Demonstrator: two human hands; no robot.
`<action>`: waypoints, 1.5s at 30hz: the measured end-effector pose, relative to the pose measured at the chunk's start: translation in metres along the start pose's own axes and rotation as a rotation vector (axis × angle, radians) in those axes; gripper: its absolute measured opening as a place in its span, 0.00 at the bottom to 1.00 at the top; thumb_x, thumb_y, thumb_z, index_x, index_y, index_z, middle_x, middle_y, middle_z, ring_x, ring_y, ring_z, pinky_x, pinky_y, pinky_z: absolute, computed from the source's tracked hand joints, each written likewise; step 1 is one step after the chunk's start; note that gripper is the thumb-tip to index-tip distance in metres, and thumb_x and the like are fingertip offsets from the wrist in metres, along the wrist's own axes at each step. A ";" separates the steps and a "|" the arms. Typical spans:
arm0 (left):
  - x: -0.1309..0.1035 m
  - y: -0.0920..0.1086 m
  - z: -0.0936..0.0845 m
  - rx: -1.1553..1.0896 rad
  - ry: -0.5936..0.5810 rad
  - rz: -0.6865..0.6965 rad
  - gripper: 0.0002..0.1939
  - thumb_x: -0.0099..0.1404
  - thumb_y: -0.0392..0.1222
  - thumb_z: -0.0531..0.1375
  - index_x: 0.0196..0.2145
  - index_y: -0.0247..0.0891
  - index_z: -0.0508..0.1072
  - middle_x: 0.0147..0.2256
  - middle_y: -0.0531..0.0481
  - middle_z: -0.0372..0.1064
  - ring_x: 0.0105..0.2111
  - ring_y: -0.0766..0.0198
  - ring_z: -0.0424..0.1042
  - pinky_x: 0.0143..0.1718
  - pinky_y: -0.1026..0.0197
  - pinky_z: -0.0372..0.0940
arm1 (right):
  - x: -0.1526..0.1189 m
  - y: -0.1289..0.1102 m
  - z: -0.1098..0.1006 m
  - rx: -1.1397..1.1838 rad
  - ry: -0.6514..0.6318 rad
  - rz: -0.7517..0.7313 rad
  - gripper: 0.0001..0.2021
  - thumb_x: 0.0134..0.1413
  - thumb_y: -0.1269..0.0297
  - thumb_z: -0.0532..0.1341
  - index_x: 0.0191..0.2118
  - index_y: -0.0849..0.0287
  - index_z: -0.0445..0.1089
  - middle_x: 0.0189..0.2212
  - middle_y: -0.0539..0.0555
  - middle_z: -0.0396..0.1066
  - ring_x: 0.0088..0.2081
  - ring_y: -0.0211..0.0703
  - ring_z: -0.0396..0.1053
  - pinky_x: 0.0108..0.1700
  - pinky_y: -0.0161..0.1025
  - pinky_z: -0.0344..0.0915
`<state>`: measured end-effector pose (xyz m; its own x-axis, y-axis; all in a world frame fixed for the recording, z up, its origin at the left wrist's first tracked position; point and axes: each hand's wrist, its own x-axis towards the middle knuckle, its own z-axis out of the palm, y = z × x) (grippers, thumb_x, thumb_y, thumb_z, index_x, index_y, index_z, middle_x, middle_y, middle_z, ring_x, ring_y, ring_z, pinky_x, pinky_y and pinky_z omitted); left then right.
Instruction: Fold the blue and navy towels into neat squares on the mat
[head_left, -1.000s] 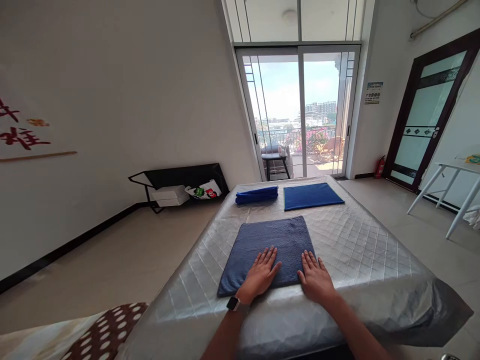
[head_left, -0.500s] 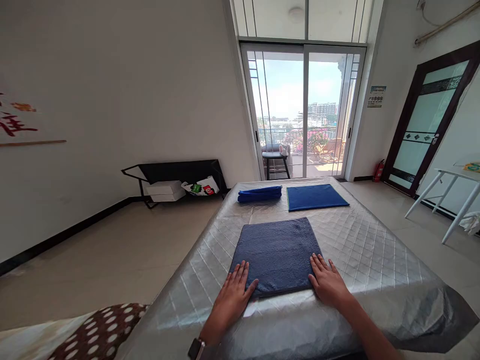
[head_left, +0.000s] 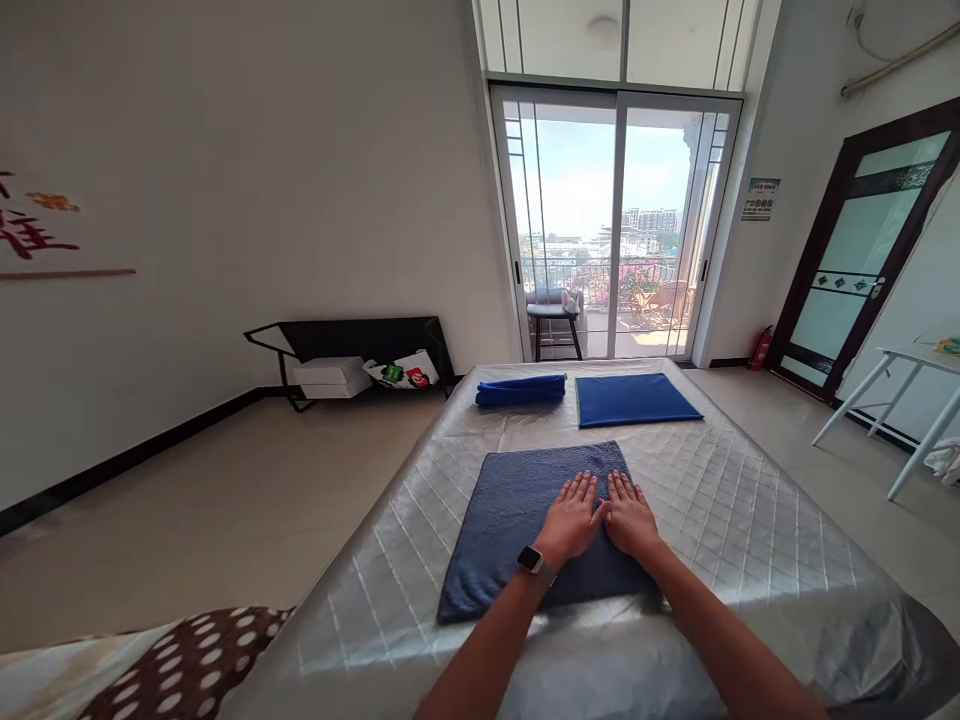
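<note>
A grey-blue towel (head_left: 510, 520) lies spread on the silver quilted cover (head_left: 390, 560) of the table. Flat on the towel, right of its middle, rests my left hand (head_left: 573, 515), with a watch at the wrist. My right hand (head_left: 628, 514) lies flat beside it, over the towel's right part, and the two thumbs touch or nearly touch. Fingers of both hands point away from me, and neither hand grasps anything. Farther back are a folded or rolled blue cloth (head_left: 521, 391) and, to its right, a flat blue cloth (head_left: 637, 399).
A black rack (head_left: 360, 345) with white boxes and a bag stands by the left wall. Beyond the table is a glass sliding door (head_left: 615, 230). A white stool-like table (head_left: 919, 362) stands at right. Spotted brown fabric (head_left: 187, 665) lies at lower left.
Both hands have moved from the towel's near left and right sides to its right part, side by side and farther forward. The towel's near left corner now reaches farther left and nearer.
</note>
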<state>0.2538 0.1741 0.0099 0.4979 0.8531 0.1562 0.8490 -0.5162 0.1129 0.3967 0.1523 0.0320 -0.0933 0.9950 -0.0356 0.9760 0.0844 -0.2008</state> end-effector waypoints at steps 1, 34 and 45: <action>0.009 0.005 0.003 -0.014 -0.014 0.011 0.34 0.76 0.56 0.38 0.68 0.32 0.56 0.69 0.38 0.51 0.70 0.53 0.49 0.68 0.46 0.50 | 0.000 0.001 0.003 -0.001 -0.002 0.001 0.30 0.69 0.60 0.42 0.72 0.65 0.46 0.72 0.59 0.43 0.73 0.45 0.37 0.71 0.46 0.37; -0.033 -0.111 0.007 0.149 -0.007 -0.300 0.40 0.73 0.62 0.36 0.69 0.28 0.55 0.69 0.37 0.49 0.70 0.49 0.47 0.69 0.44 0.47 | 0.080 0.015 -0.002 0.043 -0.020 -0.035 0.30 0.69 0.62 0.39 0.72 0.69 0.44 0.72 0.60 0.41 0.73 0.42 0.35 0.70 0.46 0.37; 0.082 -0.009 0.035 -0.080 0.048 0.077 0.31 0.77 0.51 0.34 0.71 0.36 0.50 0.69 0.40 0.52 0.69 0.56 0.51 0.68 0.46 0.52 | 0.081 0.024 0.004 0.033 -0.041 -0.095 0.33 0.66 0.62 0.46 0.73 0.67 0.43 0.73 0.58 0.39 0.73 0.44 0.34 0.71 0.45 0.37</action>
<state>0.2929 0.2517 -0.0123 0.5501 0.8072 0.2139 0.7909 -0.5858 0.1768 0.4119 0.2344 0.0203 -0.1941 0.9794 -0.0552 0.9555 0.1759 -0.2369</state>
